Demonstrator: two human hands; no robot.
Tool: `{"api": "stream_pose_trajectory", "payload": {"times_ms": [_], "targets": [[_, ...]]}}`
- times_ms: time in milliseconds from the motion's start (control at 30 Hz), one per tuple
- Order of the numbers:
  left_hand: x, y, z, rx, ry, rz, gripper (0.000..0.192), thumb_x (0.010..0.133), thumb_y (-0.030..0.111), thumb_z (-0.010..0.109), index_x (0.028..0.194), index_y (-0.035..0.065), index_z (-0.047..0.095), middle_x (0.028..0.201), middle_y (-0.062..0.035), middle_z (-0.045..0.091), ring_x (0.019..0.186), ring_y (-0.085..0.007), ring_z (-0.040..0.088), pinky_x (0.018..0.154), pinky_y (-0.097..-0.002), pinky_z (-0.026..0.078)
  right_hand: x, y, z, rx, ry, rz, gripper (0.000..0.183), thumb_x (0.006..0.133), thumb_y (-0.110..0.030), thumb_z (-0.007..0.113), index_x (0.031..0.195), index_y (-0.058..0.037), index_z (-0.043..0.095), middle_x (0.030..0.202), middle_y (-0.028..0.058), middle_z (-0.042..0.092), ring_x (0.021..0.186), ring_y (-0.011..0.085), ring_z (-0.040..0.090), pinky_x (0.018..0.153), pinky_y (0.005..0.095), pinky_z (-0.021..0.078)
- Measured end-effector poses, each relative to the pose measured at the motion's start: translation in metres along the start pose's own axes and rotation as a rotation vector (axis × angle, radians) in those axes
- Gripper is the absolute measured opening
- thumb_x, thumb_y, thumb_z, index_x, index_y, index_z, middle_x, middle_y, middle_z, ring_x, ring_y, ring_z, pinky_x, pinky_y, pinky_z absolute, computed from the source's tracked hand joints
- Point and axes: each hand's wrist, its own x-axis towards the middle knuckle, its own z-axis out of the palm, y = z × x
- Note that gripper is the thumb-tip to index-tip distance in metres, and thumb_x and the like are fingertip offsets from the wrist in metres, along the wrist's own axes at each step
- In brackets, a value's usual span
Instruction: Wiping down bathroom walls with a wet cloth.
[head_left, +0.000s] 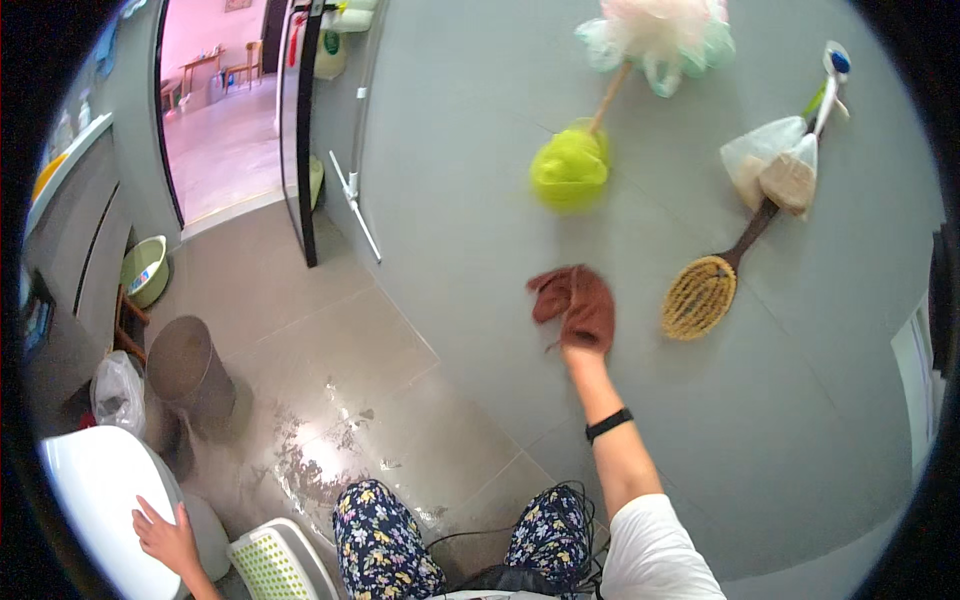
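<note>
My right hand (583, 351) is at the grey tiled wall (480, 247), mostly hidden by a reddish-brown cloth (585, 304). Whether the cloth is a mitt or a loose rag cannot be told. Down at the left, my left hand (163, 534) rests on the white toilet lid (105, 495), fingers spread, holding nothing. Just above the cloth hangs a yellow-green mesh bath sponge (570, 169) on a wooden handle. To its right, a long-handled bath brush (699, 298) with tan bristles hangs beside a clear bag (787, 176) with beige contents.
Pale bath puffs (664, 37) hang at the top. A glass door (300, 135) stands open to another room. Leftward are a brown bin (191, 367), a green basin (146, 270) and a dotted step stool (274, 562). The floor tiles (322, 465) look wet; a black cable (472, 534) lies by my knees.
</note>
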Motion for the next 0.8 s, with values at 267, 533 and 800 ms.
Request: {"api": "stream_pose_trajectory", "payload": {"times_ms": [267,533,800], "targets": [[0.003,0.003,-0.024,-0.015,0.02,0.008,0.082,0.079,0.051,0.062,0.144,0.0126,0.029,0.135,-0.0193,0.043,0.124,-0.0329,0.04,0.096,-0.0484,0.037,0.049,-0.027,0.014,0.351,-0.148,0.043,0.033,0.094,-0.024,0.041,0.081,0.0031,0.054,0.08,0.0215,0.065,0.054,0.0263,0.06,0.053,0.0302,0.048],[0.007,0.007,-0.037,-0.053,0.014,0.012,0.086,0.077,0.05,0.065,0.144,0.0108,0.028,0.134,-0.0183,0.042,0.123,-0.0319,0.04,0.097,-0.0456,0.034,0.009,-0.036,0.004,-0.435,-0.441,-0.253,0.028,0.091,-0.022,0.046,0.082,-0.0041,0.066,0.071,0.011,0.065,0.064,0.0249,0.062,0.061,0.0331,0.0479],[0.014,0.004,-0.041,-0.071,0.001,0.002,0.087,0.077,0.047,0.066,0.145,0.0109,0.027,0.135,-0.0179,0.04,0.123,-0.032,0.039,0.099,-0.0451,0.032,-0.012,0.069,-0.019,-0.893,-0.229,-0.18,0.028,0.093,-0.018,0.05,0.118,-0.0041,0.053,0.121,0.0121,0.056,0.114,0.0253,0.052,0.097,0.0366,0.0415]]}}
